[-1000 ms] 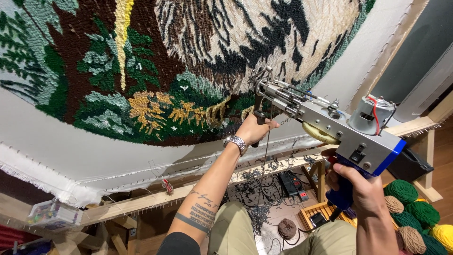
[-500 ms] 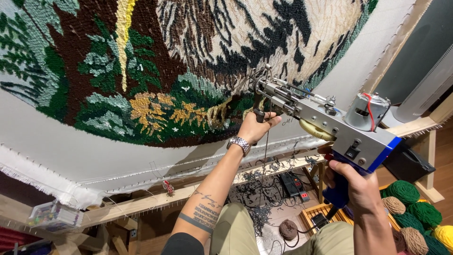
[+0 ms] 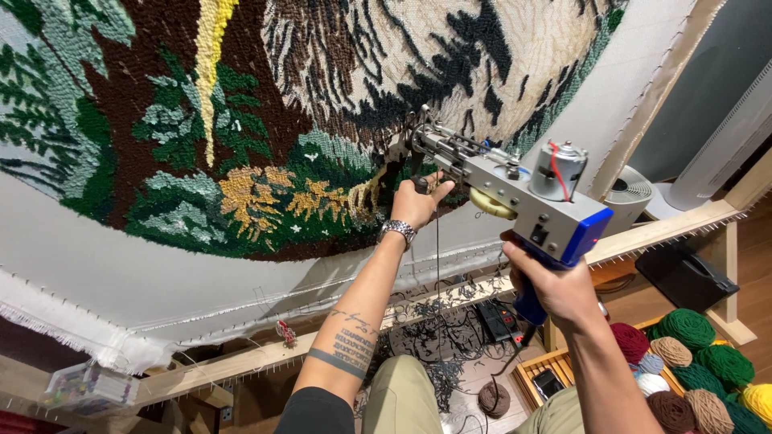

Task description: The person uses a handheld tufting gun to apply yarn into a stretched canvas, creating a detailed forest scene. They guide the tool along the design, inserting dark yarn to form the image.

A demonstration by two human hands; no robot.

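Right hand (image 3: 555,285) clamped on grey-blue metal tufting gun (image 3: 515,193), left hand (image 3: 416,202) closed around its front grip against colourful tufted rug (image 3: 241,120); a tilt could tear the cloth.

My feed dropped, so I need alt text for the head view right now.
A grey and blue tufting gun is pressed nose-first into a tufted forest-pattern rug on white backing cloth: the right hand grips its blue handle and the left hand steadies its front. Balls of green, red and tan yarn lie at lower right.
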